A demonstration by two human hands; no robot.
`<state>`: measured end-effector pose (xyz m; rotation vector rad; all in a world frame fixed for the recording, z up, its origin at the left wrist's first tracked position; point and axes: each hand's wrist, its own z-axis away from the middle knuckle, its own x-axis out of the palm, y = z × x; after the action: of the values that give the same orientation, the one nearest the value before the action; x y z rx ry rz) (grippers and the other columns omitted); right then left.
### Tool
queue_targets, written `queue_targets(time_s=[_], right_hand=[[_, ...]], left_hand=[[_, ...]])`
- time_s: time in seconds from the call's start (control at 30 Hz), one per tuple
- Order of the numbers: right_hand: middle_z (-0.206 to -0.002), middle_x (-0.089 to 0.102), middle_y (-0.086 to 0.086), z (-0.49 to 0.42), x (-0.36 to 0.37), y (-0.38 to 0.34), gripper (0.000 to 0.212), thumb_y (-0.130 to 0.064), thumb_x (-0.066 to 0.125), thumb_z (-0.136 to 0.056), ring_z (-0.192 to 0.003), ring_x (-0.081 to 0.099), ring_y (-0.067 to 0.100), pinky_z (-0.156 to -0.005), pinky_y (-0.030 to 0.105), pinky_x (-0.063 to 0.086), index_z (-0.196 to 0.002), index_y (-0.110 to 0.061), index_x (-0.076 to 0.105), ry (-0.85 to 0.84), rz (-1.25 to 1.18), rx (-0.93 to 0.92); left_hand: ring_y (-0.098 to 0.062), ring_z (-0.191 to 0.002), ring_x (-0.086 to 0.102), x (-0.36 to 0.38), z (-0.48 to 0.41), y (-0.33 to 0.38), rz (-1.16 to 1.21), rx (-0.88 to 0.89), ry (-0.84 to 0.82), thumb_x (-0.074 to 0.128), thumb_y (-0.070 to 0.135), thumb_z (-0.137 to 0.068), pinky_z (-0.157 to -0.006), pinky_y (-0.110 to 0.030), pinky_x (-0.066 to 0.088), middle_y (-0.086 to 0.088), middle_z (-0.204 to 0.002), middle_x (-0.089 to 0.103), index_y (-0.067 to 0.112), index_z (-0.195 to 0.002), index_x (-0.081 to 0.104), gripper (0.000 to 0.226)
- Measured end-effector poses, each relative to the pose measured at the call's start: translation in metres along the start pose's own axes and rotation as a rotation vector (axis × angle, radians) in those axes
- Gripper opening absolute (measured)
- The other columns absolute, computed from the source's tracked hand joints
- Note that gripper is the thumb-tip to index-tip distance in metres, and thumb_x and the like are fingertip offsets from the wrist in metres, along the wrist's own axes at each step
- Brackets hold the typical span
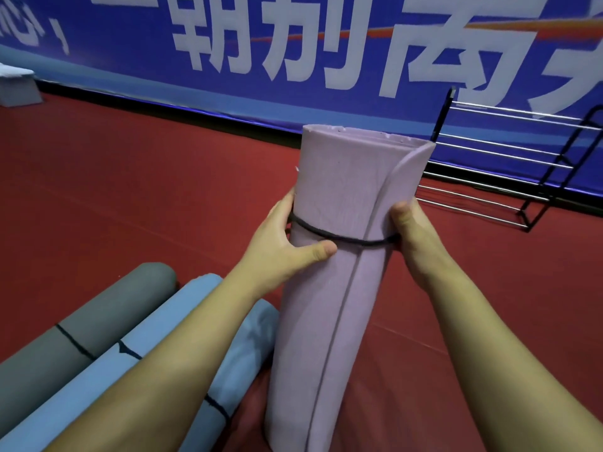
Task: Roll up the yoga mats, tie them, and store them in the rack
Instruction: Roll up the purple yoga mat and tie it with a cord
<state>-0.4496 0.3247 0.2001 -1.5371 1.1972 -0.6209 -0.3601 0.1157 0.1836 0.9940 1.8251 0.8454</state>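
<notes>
Both hands clamp the rolled purple mat (339, 197) upright on the red floor (146, 197), left hand (290, 246) and right hand (411, 233) gripping opposite sides at its black cord (339, 238), rack (509, 164) just behind.

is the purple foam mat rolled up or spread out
Rolled up: the purple foam mat forms a cylinder, black cord looped around it, left hand and right hand gripping it.

rolled mats (81, 324), rack (496, 164) on red floor (137, 190)
</notes>
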Motion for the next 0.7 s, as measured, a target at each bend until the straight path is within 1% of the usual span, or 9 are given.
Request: queue_targets(time_s=[0.13, 0.23, 0.3, 0.37, 0.4, 0.47, 0.53, 0.6, 0.7], right_hand=[[-0.118, 0.065, -0.017, 0.008, 0.005, 0.010, 0.094, -0.097, 0.060, -0.048, -0.109, 0.061, -0.003, -0.097, 0.030, 0.052, -0.117, -0.033, 0.056, -0.105, 0.153, 0.006], [-0.134, 0.060, -0.014, 0.023, 0.013, 0.027, 0.109, -0.094, 0.063, -0.050, -0.125, 0.055, 0.002, -0.108, 0.039, 0.045, -0.136, -0.027, 0.051, -0.215, 0.262, 0.017], [-0.140, 0.057, -0.008, 0.026, 0.009, 0.032, 0.119, -0.094, 0.061, -0.053, -0.131, 0.052, 0.008, -0.111, 0.043, 0.043, -0.144, -0.019, 0.046, -0.182, 0.243, -0.008], [-0.145, 0.053, -0.005, 0.021, 0.003, 0.024, 0.122, -0.093, 0.061, -0.054, -0.134, 0.050, 0.013, -0.112, 0.044, 0.042, -0.149, -0.019, 0.039, -0.085, 0.114, -0.010], [-0.146, 0.052, -0.005, 0.016, 0.000, 0.020, 0.120, -0.092, 0.062, -0.056, -0.135, 0.049, 0.014, -0.112, 0.045, 0.041, -0.150, -0.022, 0.037, -0.038, 0.018, -0.018], [-0.140, 0.056, -0.008, 0.012, -0.002, 0.015, 0.113, -0.090, 0.065, -0.054, -0.132, 0.052, 0.011, -0.111, 0.039, 0.042, -0.143, -0.025, 0.042, 0.017, -0.098, -0.051], [-0.136, 0.059, -0.007, 0.012, 0.003, 0.020, 0.114, -0.090, 0.066, -0.052, -0.129, 0.055, 0.010, -0.110, 0.036, 0.043, -0.141, -0.022, 0.043, 0.026, -0.065, -0.051], [-0.135, 0.060, -0.004, 0.021, 0.010, 0.032, 0.117, -0.092, 0.064, -0.052, -0.125, 0.056, 0.006, -0.104, 0.033, 0.046, -0.140, -0.018, 0.045, -0.019, 0.048, -0.005], [-0.128, 0.061, -0.014, 0.038, 0.018, 0.049, 0.102, -0.091, 0.066, -0.051, -0.116, 0.058, -0.006, -0.094, 0.017, 0.046, -0.131, -0.029, 0.049, -0.154, 0.155, 0.020]], left_hand=[[-0.012, -0.129, 0.051, -0.011, -0.012, 0.009, 0.026, 0.023, 0.112, 0.052, 0.100, -0.048, -0.108, -0.035, 0.042, -0.003, -0.140, 0.053, 0.023, -0.145, 0.043, 0.124], [0.004, -0.117, 0.056, -0.015, -0.016, 0.010, 0.113, 0.067, 0.197, 0.060, 0.095, -0.047, -0.094, -0.017, 0.045, 0.004, -0.132, 0.057, 0.018, -0.142, 0.041, 0.124], [0.005, -0.119, 0.055, -0.012, -0.008, 0.004, 0.094, 0.052, 0.126, 0.067, 0.091, -0.048, -0.094, -0.015, 0.044, 0.008, -0.135, 0.057, 0.017, -0.145, 0.040, 0.125], [0.008, -0.119, 0.054, -0.003, 0.005, -0.009, 0.066, 0.023, 0.038, 0.075, 0.080, -0.053, -0.094, -0.015, 0.044, 0.015, -0.134, 0.056, 0.023, -0.143, 0.042, 0.112], [0.009, -0.120, 0.053, 0.002, 0.009, -0.016, 0.046, 0.012, 0.004, 0.077, 0.073, -0.055, -0.095, -0.016, 0.044, 0.017, -0.134, 0.056, 0.024, -0.142, 0.042, 0.106], [-0.002, -0.125, 0.054, 0.010, 0.015, -0.025, 0.009, -0.014, -0.037, 0.077, 0.076, -0.054, -0.102, -0.031, 0.047, 0.009, -0.139, 0.055, 0.023, -0.145, 0.043, 0.110], [-0.013, -0.127, 0.055, 0.010, 0.017, -0.030, 0.013, -0.029, -0.045, 0.071, 0.086, -0.053, -0.106, -0.044, 0.046, 0.000, -0.141, 0.055, 0.026, -0.143, 0.046, 0.111], [-0.016, -0.128, 0.054, 0.004, 0.013, -0.025, 0.029, -0.022, 0.009, 0.061, 0.094, -0.051, -0.107, -0.046, 0.044, -0.005, -0.139, 0.055, 0.023, -0.139, 0.049, 0.114], [-0.002, -0.127, 0.053, -0.002, 0.001, -0.009, 0.165, 0.038, 0.156, 0.063, 0.093, -0.048, -0.104, -0.026, 0.046, -0.001, -0.143, 0.051, 0.010, -0.149, 0.035, 0.134]])
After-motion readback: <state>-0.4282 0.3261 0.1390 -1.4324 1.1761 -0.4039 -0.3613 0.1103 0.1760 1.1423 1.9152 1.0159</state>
